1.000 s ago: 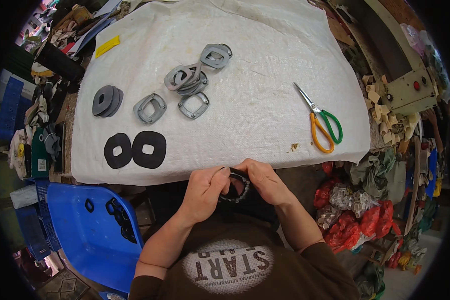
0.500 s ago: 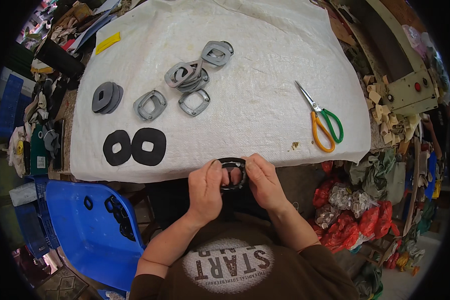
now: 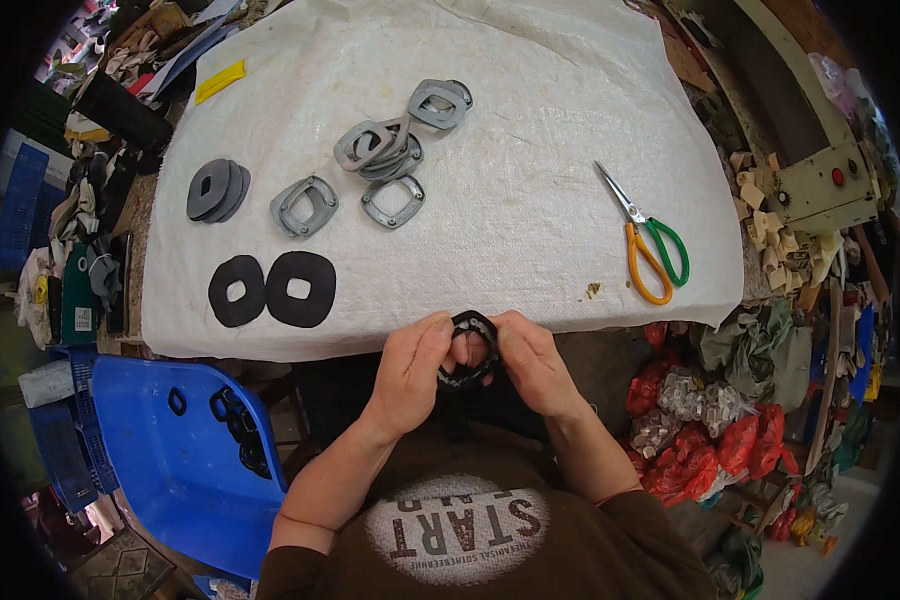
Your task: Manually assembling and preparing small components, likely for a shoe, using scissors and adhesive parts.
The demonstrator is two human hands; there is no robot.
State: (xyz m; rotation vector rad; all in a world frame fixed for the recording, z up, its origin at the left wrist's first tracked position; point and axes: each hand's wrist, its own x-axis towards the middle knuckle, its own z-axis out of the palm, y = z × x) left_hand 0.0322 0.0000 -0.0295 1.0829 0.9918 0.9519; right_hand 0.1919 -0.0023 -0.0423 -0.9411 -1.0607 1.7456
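Between both hands, at the front edge of the white-covered table (image 3: 510, 270), is a black-covered ring-shaped frame (image 3: 457, 377). My left hand (image 3: 410, 365) grips its left side and my right hand (image 3: 536, 362) its right side; some fingertips show through the opening. Several bare grey frames (image 3: 393, 203) lie on the white sheet, some stacked, with screws or studs visible at their corners. Two black rounded pads with square holes (image 3: 301, 289) rest at the left front. Behind them is a small stack of grey pads (image 3: 215, 190).
Scissors (image 3: 640, 235) with orange and green handles lie at the right. A yellow strip (image 3: 220, 81) is at the far left. A blue tub (image 3: 160, 450) holding several black frames stands lower left. Red plastic bags (image 3: 685, 465) and a machine (image 3: 825, 185) are on the right.
The black-covered frame has tilted and turned a little in my hands, so its opening shows wider. Both hands stay at its sides; the view has shifted slightly.
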